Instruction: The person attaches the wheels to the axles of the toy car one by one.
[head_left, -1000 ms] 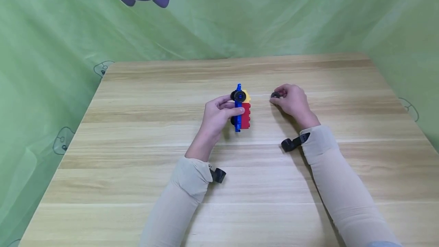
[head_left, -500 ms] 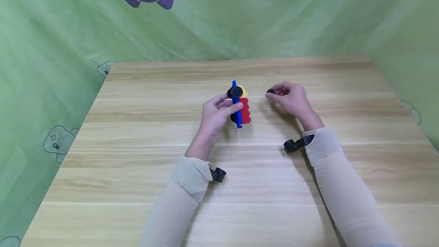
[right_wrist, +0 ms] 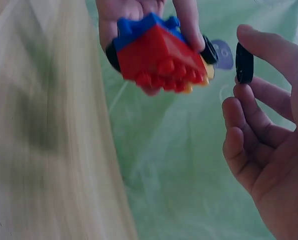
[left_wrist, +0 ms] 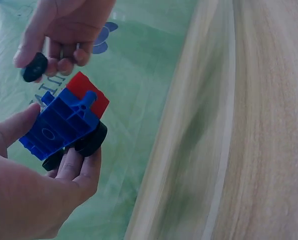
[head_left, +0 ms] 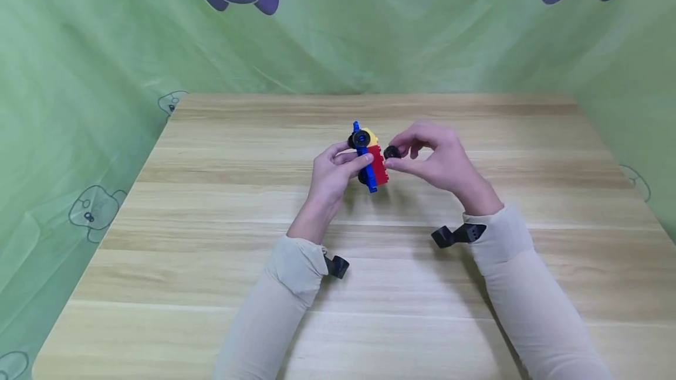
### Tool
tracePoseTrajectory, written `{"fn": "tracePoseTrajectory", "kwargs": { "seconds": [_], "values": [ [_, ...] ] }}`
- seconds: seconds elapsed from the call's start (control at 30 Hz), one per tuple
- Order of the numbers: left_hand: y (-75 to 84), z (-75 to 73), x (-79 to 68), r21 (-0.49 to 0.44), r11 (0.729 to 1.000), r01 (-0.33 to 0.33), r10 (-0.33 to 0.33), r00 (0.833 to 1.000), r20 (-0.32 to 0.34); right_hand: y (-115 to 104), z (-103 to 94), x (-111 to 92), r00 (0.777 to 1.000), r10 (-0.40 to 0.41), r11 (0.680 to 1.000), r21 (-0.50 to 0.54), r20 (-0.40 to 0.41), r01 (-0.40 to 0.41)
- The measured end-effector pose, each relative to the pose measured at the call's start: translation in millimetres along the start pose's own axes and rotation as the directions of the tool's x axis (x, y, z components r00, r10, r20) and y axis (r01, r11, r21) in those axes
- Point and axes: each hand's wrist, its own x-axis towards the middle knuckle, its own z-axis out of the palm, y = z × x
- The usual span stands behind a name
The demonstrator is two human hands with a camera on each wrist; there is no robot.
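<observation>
My left hand (head_left: pixel 328 179) grips a toy car (head_left: pixel 378 168) above the table, thumb on one side and fingers on the other. The car has a blue base (left_wrist: pixel 56 127), a red studded brick (right_wrist: pixel 161 55) and a yellow piece (head_left: pixel 371 135). Black wheels (left_wrist: pixel 93 140) sit on the base; a bare blue peg (left_wrist: pixel 90 100) sticks out on the side facing up in the left wrist view. Just right of the car, my right hand (head_left: pixel 435 160) pinches a loose black wheel (right_wrist: pixel 244 62) between thumb and fingertips. The wheel and car are apart in both wrist views.
A wood-grain table (head_left: pixel 222 204) lies below both hands. Green printed cloth (head_left: pixel 327 51) hangs behind the table and at its sides. Black wrist cameras (head_left: pixel 338 267) stick out from both cuffs.
My right hand has moved left with the wheel, close to the car. The car has risen slightly in view and tilted a little in my left hand.
</observation>
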Motion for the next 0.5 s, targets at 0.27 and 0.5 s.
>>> {"fn": "tracePoseTrajectory", "kwargs": {
  "seconds": [0.27, 0.5],
  "values": [
    [-0.4, 0.8, 1.8, -0.098, 0.994, -0.05, 0.048, 0.999, -0.024, -4.4, 17.0, -1.1, 0.987, -0.137, 0.99, -0.028, 0.085, 0.14],
    [-1.3, 0.8, 1.3, -0.123, 0.99, -0.066, 0.063, 0.997, -0.033, -1.7, 26.4, -2.0, 0.985, -0.152, 0.987, -0.042, 0.082, 0.156]
  ]
}}
